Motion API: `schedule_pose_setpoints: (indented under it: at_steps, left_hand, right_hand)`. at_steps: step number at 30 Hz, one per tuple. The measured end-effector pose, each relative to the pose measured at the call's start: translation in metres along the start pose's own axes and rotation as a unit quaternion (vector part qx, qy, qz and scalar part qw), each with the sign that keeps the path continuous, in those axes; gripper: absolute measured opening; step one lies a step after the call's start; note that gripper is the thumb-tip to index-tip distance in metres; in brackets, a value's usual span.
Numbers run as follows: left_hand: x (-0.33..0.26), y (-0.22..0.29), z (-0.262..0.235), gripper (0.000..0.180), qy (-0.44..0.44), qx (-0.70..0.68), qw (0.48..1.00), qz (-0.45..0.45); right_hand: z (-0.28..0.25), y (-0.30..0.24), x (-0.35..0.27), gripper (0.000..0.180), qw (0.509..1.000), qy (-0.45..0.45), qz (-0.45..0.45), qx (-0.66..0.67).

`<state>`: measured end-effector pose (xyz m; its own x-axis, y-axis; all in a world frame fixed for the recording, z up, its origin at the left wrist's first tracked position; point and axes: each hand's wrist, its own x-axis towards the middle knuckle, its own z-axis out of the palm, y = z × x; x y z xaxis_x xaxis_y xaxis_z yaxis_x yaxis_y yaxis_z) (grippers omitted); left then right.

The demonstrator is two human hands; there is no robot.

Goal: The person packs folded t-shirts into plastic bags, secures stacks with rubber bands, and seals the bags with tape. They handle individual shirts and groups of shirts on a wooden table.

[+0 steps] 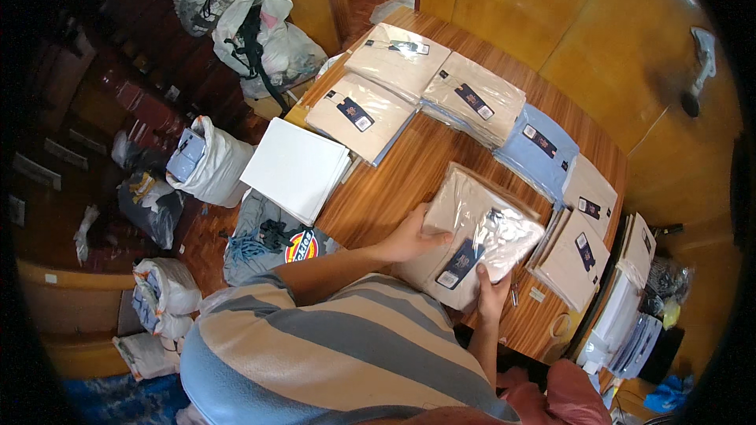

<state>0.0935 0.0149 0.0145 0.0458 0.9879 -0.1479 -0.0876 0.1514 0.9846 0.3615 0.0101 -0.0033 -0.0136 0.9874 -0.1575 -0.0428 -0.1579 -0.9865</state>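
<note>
At the table edge (337, 233), hands (411, 238) (494, 297) grip packaged clothing (476, 230).

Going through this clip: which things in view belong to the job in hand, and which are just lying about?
Seemingly part of the job:
wrapped beige package, in the left hand and right hand
blue package on the table

Probably just lying about:
dark plastic bag
crumpled blue item
</note>
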Motion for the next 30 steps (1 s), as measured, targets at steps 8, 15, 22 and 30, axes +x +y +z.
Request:
schedule_pose_setpoints:
  at_steps: [8,15,22,30]
  left_hand:
    - [-0.03,-0.019,-0.039,0.092,-0.141,0.139,0.979,0.055]
    - [-0.039,0.003,-0.037,0.114,-0.193,0.076,0.963,0.172]
    - [-0.032,-0.011,-0.036,0.104,-0.184,0.125,0.921,0.32]
    - [-0.03,-0.034,-0.028,0.099,-0.191,0.091,0.935,0.284]
  right_hand:
    - [-0.013,0.038,-0.041,0.063,0.998,-0.055,-0.03,-0.012]
    - [-0.032,0.049,-0.054,0.081,0.984,-0.179,0.002,-0.002]
    - [-0.055,0.102,-0.053,0.09,0.954,-0.283,-0.034,0.094]
    - [-0.037,0.097,-0.055,0.078,0.968,-0.239,-0.024,0.072]
